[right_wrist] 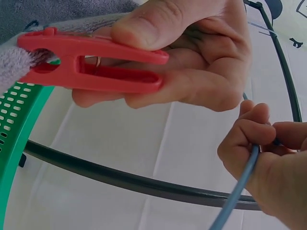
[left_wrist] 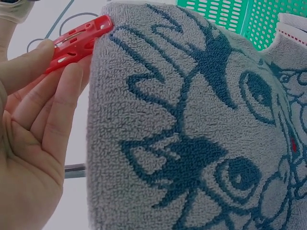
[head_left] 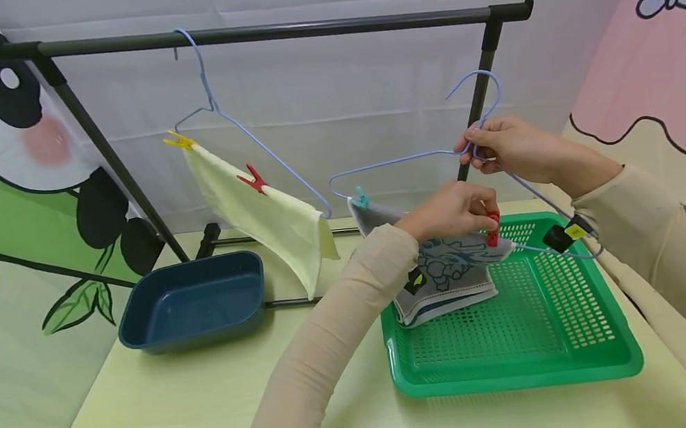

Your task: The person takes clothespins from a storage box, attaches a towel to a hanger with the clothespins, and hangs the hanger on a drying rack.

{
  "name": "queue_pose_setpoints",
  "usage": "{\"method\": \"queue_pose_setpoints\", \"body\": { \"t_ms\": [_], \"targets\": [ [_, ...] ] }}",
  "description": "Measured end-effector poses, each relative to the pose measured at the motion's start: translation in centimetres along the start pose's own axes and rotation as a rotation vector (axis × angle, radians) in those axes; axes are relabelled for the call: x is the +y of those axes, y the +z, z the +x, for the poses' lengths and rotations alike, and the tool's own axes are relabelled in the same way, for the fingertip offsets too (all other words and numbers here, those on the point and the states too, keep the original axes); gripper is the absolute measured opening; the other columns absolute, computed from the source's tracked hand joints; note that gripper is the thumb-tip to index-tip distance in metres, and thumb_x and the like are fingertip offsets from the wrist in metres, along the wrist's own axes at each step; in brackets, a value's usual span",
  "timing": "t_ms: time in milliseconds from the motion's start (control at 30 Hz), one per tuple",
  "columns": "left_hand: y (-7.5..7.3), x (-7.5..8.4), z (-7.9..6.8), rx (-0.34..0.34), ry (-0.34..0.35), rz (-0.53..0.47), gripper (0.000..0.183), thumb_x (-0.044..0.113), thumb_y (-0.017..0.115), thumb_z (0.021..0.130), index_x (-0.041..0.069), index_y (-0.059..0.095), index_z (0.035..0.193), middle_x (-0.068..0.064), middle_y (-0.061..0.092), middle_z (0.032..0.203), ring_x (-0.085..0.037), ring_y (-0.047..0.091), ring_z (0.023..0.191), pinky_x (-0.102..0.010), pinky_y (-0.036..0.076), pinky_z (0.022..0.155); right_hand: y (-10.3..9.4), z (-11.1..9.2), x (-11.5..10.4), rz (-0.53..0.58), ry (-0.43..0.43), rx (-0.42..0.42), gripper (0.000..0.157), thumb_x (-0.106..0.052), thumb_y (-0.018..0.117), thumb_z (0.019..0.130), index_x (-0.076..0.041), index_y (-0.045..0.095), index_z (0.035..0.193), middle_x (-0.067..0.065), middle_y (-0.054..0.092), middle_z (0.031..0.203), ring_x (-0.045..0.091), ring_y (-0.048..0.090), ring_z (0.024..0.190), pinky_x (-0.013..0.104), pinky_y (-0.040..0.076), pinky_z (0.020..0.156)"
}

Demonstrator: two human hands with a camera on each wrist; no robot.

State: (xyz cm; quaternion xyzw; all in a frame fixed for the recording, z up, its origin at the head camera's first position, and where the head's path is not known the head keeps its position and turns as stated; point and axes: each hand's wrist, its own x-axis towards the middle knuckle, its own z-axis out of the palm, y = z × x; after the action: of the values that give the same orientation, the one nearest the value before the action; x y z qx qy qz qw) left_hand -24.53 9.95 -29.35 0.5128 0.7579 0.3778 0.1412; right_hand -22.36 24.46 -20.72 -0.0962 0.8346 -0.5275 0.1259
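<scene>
My left hand pinches a red clothespin at the right end of a folded grey towel with a dark blue cartoon print. In the right wrist view the clothespin has the towel's edge in its mouth. A teal clothespin grips the towel's other end on the lower bar of a light blue hanger. My right hand holds this hanger by its neck, hook upward, in front of the rack's right post. The towel hangs over the green basket.
A black rack spans the back of the table. From its rail hangs another blue hanger with a pale yellow cloth, a yellow clothespin and a red one. A dark blue basin stands at the left.
</scene>
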Motion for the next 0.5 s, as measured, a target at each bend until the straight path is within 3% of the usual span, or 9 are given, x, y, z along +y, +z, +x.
{"method": "queue_pose_setpoints", "body": {
  "t_ms": [167, 500],
  "targets": [
    [-0.07, 0.16, 0.01, -0.020, -0.023, -0.012, 0.004, 0.012, 0.066, 0.090, 0.008, 0.064, 0.089, 0.005, 0.069, 0.086, -0.001, 0.064, 0.081, -0.019, 0.049, 0.068, -0.05, 0.01, -0.13, 0.060, 0.026, 0.001, 0.040, -0.029, 0.035, 0.103, 0.006, 0.052, 0.111, 0.005, 0.055, 0.092, 0.013, 0.047, 0.072, 0.026, 0.043, 0.068],
    [-0.13, 0.40, -0.17, -0.047, 0.010, -0.003, 0.003, 0.010, 0.066, 0.090, 0.009, 0.064, 0.087, 0.006, 0.069, 0.080, -0.001, 0.064, 0.079, -0.020, 0.048, 0.069, 0.13, 0.13, -0.19, 0.099, 0.048, 0.006, 0.039, -0.029, 0.036, 0.102, 0.005, 0.053, 0.109, 0.004, 0.055, 0.091, 0.013, 0.047, 0.072, 0.026, 0.042, 0.068]
  ]
}}
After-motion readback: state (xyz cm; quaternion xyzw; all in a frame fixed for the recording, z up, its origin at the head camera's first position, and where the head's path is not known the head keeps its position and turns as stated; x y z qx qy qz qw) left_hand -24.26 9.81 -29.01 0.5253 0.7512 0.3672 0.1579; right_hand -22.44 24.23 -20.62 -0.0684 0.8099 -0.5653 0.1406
